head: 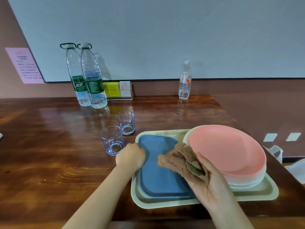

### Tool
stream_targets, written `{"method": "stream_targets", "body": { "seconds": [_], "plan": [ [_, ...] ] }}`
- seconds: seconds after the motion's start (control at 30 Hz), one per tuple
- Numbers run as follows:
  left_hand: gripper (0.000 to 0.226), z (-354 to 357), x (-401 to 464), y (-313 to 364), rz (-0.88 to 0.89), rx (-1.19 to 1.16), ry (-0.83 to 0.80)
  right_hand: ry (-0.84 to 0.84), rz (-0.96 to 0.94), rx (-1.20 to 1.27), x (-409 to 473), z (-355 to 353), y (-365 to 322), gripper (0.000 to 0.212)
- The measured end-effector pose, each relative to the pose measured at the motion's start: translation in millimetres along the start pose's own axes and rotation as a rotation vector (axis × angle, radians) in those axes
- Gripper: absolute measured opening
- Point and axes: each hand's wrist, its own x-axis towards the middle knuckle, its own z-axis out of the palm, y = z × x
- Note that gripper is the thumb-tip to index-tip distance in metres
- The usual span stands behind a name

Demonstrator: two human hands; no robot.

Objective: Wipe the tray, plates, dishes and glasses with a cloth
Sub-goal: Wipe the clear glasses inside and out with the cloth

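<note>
A crumpled brown terry cloth with a greenish patch on one fold sits bunched in the right hand, whose palm faces up with fingers curled around the lower end of the fabric; the free end droops over a flat blue rectangular plastic dish. That dish lies in the left half of a pale cream rectangular tray with rounded corners, and the left hand grips the dish's near-left rim, fingers folded over the edge. Filling the tray's right half is a round pink plastic plate stacked on white plates, its rim just beside the cloth. The tray rests on a glossy dark wooden table, close to the table's right edge, with broad bare wood to the left. Just beside the left hand stands a clear bluish faceted glass, and a second faceted glass stands behind it. Near the wall stand two large water bottles with green labels, a card holder, and, well apart, a small clear bottle.
</note>
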Motion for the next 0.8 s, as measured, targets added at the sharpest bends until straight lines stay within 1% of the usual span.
{"method": "stream_targets", "body": {
  "seconds": [0.03,0.1,0.13,0.27,0.3,0.37,0.4,0.47,0.53,0.6,0.63,0.67,0.73,0.8],
  "plan": [
    [0.033,2,-1,0,-0.008,0.014,0.011,-0.002,0.005,0.022,1,-1,1,0.034],
    [0.032,6,-3,1,-0.008,0.047,0.037,-0.009,0.01,0.082,4,-5,2,0.071],
    [0.031,8,-5,2,-0.007,0.061,0.053,-0.022,0.006,0.118,4,-5,3,0.078],
    [0.03,12,-10,0,-0.015,0.051,0.098,-0.086,-0.003,0.117,1,-5,2,0.059],
    [0.03,12,-11,-1,0.004,0.054,0.125,-0.082,-0.002,0.113,0,-4,3,0.059],
    [0.035,10,-15,-3,0.086,0.014,0.229,-0.072,0.016,0.115,0,-6,3,0.062],
    [0.037,9,-18,-3,0.141,-0.072,0.288,-0.072,0.036,0.115,1,-6,3,0.063],
    [0.038,3,-28,-4,0.223,-0.315,0.399,-0.049,0.067,0.143,4,-6,5,0.069],
    [0.039,-4,-36,-9,0.234,-0.498,0.565,0.002,0.068,0.194,8,-8,8,0.075],
    [0.051,-8,-37,-21,0.124,-0.61,0.766,0.03,0.059,0.227,12,-9,11,0.078],
    [0.062,-9,-35,-28,0.031,-0.663,0.82,0.033,0.055,0.242,14,-8,13,0.08],
    [0.074,-11,-30,-35,-0.062,-0.709,0.825,0.03,0.057,0.272,17,-8,15,0.084],
    [0.096,-11,-18,-46,-0.194,-0.764,0.731,0.007,0.076,0.363,23,-10,19,0.086],
    [0.11,-7,-6,-52,-0.237,-0.792,0.603,-0.034,0.097,0.382,23,-8,21,0.075]
  ]
}}
